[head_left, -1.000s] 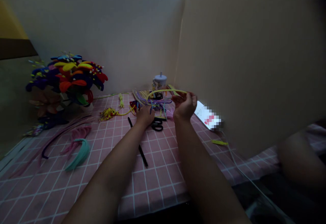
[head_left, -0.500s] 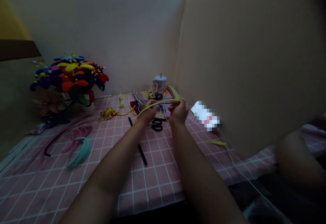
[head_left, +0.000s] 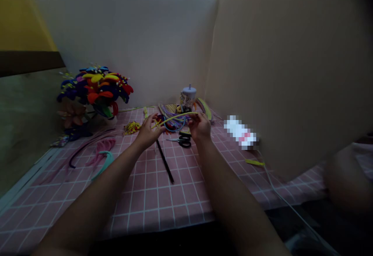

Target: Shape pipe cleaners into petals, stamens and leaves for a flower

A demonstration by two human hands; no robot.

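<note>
A bent yellow pipe cleaner [head_left: 177, 116] arches above the table between my two hands. My right hand [head_left: 200, 127] is closed in a pinch on its right end. At the other end, my left hand [head_left: 149, 132] has its thumb and fingers spread apart, with the pipe cleaner's tip passing through the gap. Below the hands lie black-handled scissors [head_left: 184, 141] and a long black rod [head_left: 165, 162]. A cluster of small yellow and red pieces [head_left: 131, 127] rests just left of my left hand.
A colourful flower bouquet [head_left: 100, 89] stands at the back left, near pink strands [head_left: 101, 149] and a teal bundle [head_left: 105, 162]. Behind my hands are a lidded cup [head_left: 189, 96] and several pipe cleaners [head_left: 169, 112]. A pixelated phone-like object [head_left: 240, 132] leans by the right partition [head_left: 276, 73].
My left hand has opened and shifted left along the yellow pipe cleaner. My right hand keeps its pinch. The whole view has shifted slightly.
</note>
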